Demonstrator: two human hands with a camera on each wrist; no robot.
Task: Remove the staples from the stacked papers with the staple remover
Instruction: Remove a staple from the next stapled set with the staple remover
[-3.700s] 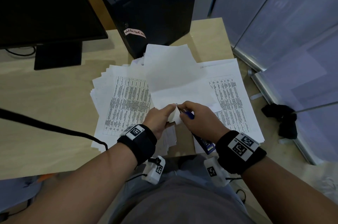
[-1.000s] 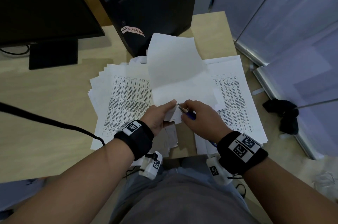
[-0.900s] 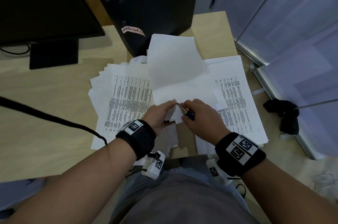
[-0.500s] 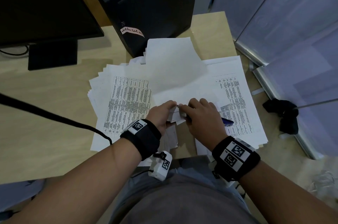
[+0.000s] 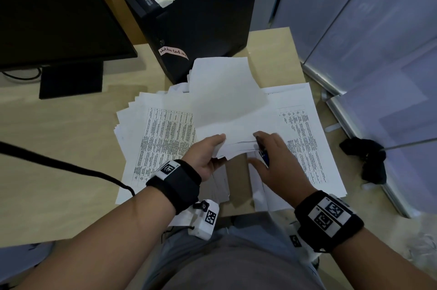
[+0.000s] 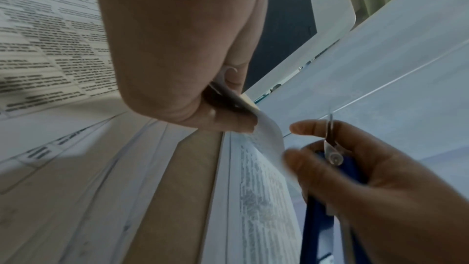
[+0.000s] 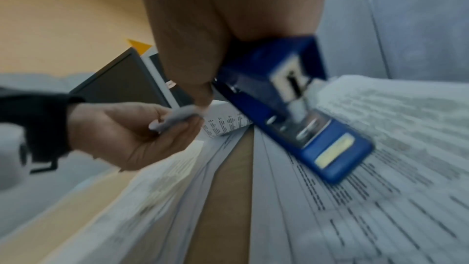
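My left hand pinches the near corner of a raised bundle of white sheets between thumb and fingers, and the sheets fan apart slightly at that corner. The left wrist view shows the pinched corner curling over. To the right of that corner, my right hand hovers palm down and grips the blue staple remover. The remover's metal tip points up near the sheets' edge, apart from the corner. Its blue body is blurred just above the right-hand stack. No staple is visible.
Printed stacks lie spread on the wooden desk, one at the left and one at the right. A black computer tower and a monitor stand behind. A black cable crosses the left side. Dark cloth lies on the floor.
My right hand has drawn the staple remover away from the pinched corner, sliding right and turning palm down. The left hand keeps its pinch, and the sheets now spread apart at the corner.
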